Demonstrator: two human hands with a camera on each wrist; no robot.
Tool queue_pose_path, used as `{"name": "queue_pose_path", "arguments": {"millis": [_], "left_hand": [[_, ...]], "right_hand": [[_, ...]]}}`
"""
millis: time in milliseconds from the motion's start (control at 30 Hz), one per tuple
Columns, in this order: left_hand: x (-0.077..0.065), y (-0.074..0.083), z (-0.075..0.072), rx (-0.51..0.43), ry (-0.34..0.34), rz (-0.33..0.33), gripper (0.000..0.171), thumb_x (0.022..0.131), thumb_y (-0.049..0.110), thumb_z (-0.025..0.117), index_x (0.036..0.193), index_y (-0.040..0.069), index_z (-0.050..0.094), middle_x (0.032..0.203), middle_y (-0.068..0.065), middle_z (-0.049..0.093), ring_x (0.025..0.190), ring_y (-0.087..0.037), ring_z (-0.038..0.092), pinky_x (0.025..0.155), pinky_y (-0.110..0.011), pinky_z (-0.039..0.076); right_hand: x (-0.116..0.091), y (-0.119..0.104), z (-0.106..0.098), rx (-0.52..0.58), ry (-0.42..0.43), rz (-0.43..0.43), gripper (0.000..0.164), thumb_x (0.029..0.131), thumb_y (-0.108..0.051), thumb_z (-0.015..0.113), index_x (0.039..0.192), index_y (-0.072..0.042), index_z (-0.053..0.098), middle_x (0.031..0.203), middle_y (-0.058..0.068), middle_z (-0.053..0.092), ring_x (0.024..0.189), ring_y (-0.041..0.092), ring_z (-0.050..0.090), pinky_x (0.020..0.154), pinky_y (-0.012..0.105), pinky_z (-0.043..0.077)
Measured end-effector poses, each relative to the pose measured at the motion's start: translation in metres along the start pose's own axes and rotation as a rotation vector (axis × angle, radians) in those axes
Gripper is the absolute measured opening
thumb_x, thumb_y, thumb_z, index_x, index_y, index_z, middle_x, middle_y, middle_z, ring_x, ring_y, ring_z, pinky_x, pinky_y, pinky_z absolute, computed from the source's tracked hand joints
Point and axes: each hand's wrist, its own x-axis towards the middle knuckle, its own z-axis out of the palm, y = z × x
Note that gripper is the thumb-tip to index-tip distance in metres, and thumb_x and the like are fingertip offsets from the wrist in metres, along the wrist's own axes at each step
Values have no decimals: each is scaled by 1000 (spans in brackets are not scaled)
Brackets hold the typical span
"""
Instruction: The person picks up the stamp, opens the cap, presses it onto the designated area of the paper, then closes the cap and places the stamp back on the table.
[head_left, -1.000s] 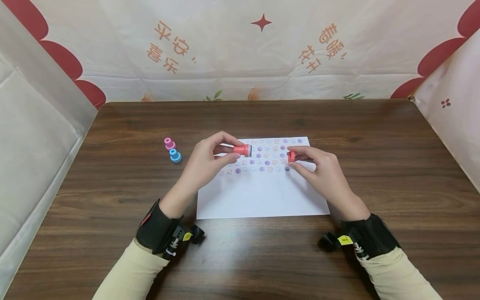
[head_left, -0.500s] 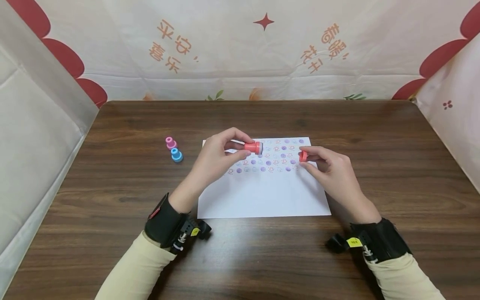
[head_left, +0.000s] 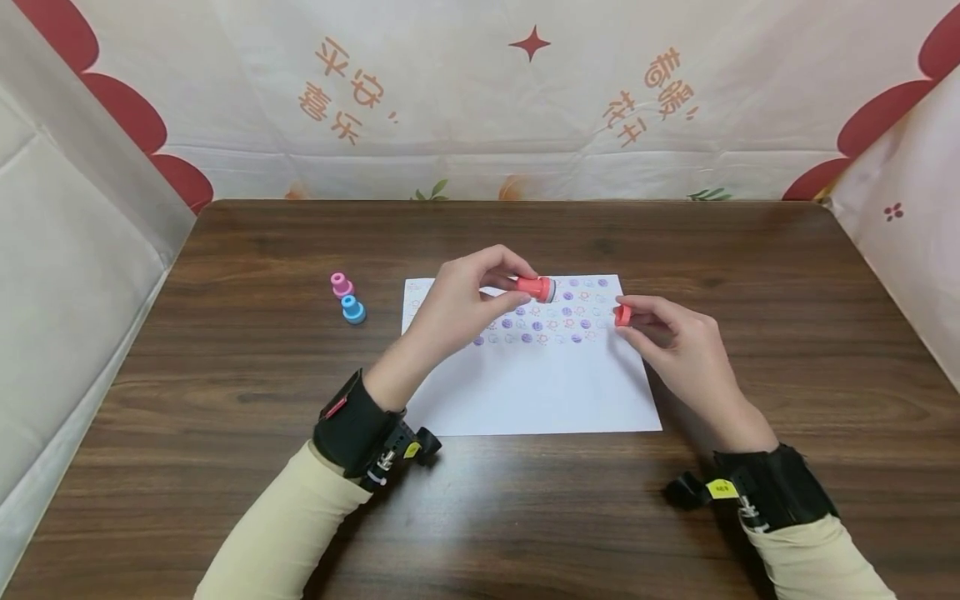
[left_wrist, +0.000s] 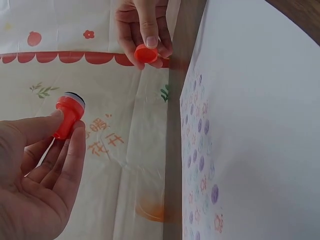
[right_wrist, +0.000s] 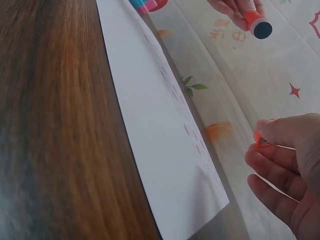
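My left hand (head_left: 472,300) pinches a red stamp (head_left: 535,288) by its narrow handle, above the upper part of a white sheet of paper (head_left: 540,392). In the right wrist view the stamp's dark round face (right_wrist: 262,30) shows uncovered. Between thumb and fingers my right hand (head_left: 686,350) pinches a small red cap (head_left: 622,316) over the sheet's right edge. The left wrist view looks into the cap's hollow (left_wrist: 146,54). Rows of small purple, red and pale blue stamped prints (head_left: 567,312) cover the sheet's upper half; my left hand hides some of them.
On the brown wooden table (head_left: 225,375), left of the paper, a pink stamp (head_left: 342,285) and a blue stamp (head_left: 353,310) stand close together. A white printed cloth (head_left: 465,100) hangs behind the table and along its sides.
My left hand has moved right and slightly up with the red stamp, across the printed rows. My right hand has shifted right with the cap, toward the paper's edge.
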Motion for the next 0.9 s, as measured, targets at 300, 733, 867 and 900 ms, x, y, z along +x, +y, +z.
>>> {"name": "queue_pose_path", "arguments": {"millis": [300,733,867,900], "left_hand": [[14,11,15,65,-51,-9,22,84,14,73,105,12,67,103,-2,70,89,-9,65,74,-30,58],[33,20,43,238,-158,2,26,84,18,73,109,15,67,108,2,69,93,-8,64,80,-23,56],[39,23,51,296,-193,-8,28,84,20,73,111,16,65,109,3,69,95,-7,63,81,-22,56],[40,23,53,308,-201,-10,29,84,20,73,112,16,64,109,3,69,95,-7,63,81,-22,56]], "right_hand": [[-4,8,-5,-35,-9,24,45,71,0,81,114,-4,67,96,12,74,81,9,63,80,21,54],[-8,15,-8,-10,3,24,44,72,2,80,113,-3,67,96,13,73,81,0,60,79,-3,41],[-9,17,-9,-8,10,27,44,71,2,80,113,-2,67,96,14,73,82,-3,59,79,-2,42],[-9,17,-9,-8,13,29,44,71,2,81,113,-2,67,96,14,73,82,-5,59,79,-2,42]]}}
